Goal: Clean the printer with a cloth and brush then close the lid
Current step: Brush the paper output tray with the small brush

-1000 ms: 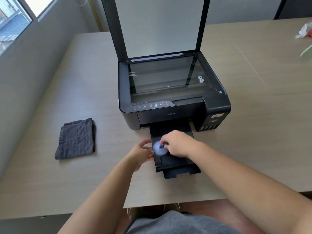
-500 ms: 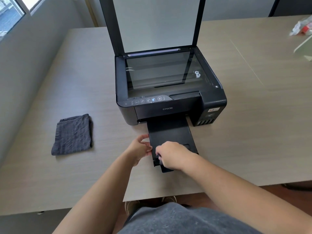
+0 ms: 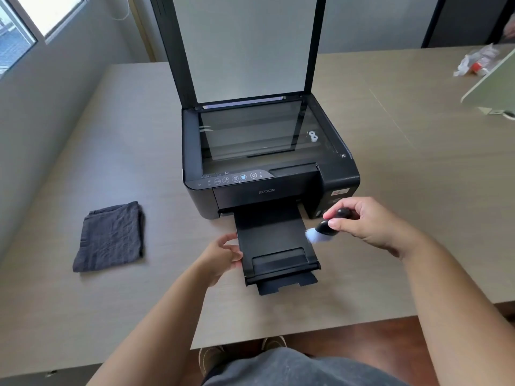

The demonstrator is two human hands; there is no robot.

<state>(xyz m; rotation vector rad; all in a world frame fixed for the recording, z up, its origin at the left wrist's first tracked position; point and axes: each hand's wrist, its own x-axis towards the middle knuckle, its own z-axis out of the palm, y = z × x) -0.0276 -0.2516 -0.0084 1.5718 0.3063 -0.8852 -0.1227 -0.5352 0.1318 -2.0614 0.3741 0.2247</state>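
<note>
- The printer [image 3: 267, 174] sits mid-bench [image 3: 418, 218] with its lid [image 3: 245, 45] propped upright and its output tray [image 3: 274, 243] pulled out toward the person.
- The right hand [image 3: 370, 221] holds the brush [image 3: 324, 228] in a pinching grip at the tray's right edge — white bristles just touching that rim.
- The left hand [image 3: 223, 254] rests against the tray's left edge, fingers loosely curled on it; whether they truly grip it is hard to tell.
- Risk: pressing down on the extended tray could flex or unseat it, since it overhangs the printer's front.
- Risk: a stray forearm could knock the upright lid so that it drops onto the scanner glass [image 3: 250, 135].
- The folded cloth [image 3: 111, 236] lies well left of the printer, out of easy reach of the brushing hand.
- Hidden: the lid's top is cut off by the frame; the two small white spots on the glass may be reflections or debris — unclear.
</note>
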